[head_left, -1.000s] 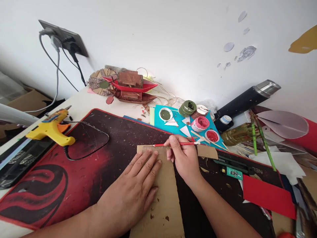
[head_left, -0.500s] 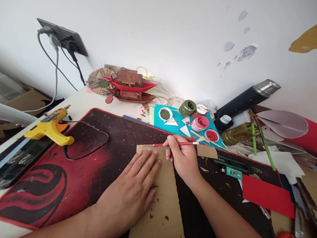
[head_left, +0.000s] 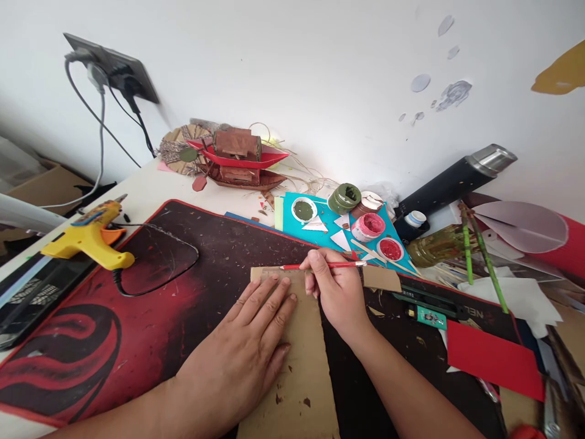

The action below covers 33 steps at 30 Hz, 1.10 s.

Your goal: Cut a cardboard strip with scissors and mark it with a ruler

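A long strip of brown cardboard (head_left: 304, 366) lies on the dark desk mat, running from the near edge up to my hands. My left hand (head_left: 258, 335) presses flat on its left side with fingers stretched forward. A red pencil (head_left: 340, 264) is pinched in my right hand (head_left: 337, 289), held nearly level with its tip pointing left over the cardboard's far end. Beyond my right knuckles, a small curled cardboard piece (head_left: 382, 280) shows at the right, partly hidden by the hand.
A yellow glue gun (head_left: 91, 236) with a black cord rests at the left. Open paint jars (head_left: 343, 199) stand on a blue sheet (head_left: 295, 227). Model boats (head_left: 242, 149) sit at the back. A black flask (head_left: 450, 183), a box cutter (head_left: 429, 303) and red card (head_left: 493, 358) are at the right.
The view has shifted very slightly. Both hands, the pencil and the cardboard keep the same places relative to each other.
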Each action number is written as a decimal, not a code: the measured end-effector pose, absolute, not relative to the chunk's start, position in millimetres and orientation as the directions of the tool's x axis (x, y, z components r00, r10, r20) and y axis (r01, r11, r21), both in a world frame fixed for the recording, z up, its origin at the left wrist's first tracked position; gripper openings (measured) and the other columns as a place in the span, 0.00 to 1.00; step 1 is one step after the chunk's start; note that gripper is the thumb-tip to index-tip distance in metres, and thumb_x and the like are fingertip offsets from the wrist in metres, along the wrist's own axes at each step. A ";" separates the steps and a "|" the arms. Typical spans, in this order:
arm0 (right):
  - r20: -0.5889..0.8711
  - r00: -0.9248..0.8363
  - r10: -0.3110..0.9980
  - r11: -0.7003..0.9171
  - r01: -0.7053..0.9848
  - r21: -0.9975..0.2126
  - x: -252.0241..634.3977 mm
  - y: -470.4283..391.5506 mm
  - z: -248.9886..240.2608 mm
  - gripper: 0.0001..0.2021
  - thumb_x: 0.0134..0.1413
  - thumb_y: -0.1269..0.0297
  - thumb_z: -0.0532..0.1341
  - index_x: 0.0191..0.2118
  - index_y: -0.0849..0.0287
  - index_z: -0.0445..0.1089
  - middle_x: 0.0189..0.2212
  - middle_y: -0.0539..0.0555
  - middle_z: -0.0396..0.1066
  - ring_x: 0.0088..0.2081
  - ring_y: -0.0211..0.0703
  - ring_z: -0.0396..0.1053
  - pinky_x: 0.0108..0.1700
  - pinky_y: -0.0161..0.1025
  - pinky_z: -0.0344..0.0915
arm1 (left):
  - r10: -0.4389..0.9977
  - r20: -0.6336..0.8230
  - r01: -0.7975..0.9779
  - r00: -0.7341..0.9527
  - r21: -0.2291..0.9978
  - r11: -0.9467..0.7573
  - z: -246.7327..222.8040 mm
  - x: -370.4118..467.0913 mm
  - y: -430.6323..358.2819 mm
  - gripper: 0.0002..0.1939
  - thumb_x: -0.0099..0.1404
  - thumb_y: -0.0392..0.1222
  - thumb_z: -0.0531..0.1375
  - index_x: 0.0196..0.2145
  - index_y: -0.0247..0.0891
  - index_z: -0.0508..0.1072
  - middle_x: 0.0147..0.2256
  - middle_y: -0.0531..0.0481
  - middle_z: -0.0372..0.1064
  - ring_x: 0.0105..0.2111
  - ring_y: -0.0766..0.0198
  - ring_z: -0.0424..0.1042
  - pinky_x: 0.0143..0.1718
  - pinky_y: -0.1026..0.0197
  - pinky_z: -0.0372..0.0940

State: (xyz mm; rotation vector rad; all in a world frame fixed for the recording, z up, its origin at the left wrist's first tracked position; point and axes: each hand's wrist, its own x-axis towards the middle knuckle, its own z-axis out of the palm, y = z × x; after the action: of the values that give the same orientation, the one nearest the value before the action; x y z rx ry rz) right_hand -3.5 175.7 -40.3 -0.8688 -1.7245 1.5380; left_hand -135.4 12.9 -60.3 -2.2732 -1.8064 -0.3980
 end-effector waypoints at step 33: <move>0.003 -0.514 0.858 -0.002 -0.010 -1.000 -2.6 176.2 -39.4 0.28 0.66 0.33 0.65 0.32 0.57 0.75 0.16 0.47 0.67 0.18 0.36 0.64 0.21 0.32 0.60 | 0.928 0.307 0.972 0.211 0.031 -0.232 -62.1 -136.8 11.5 0.32 0.76 0.45 0.57 0.72 0.30 0.65 0.74 0.34 0.61 0.74 0.42 0.60 0.74 0.41 0.55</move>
State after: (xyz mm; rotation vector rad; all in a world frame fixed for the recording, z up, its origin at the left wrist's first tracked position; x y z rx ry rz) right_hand -2.6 176.2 -39.4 -0.8953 -1.5861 1.5992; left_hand -136.8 11.5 -62.1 -2.3078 -1.8317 -0.3925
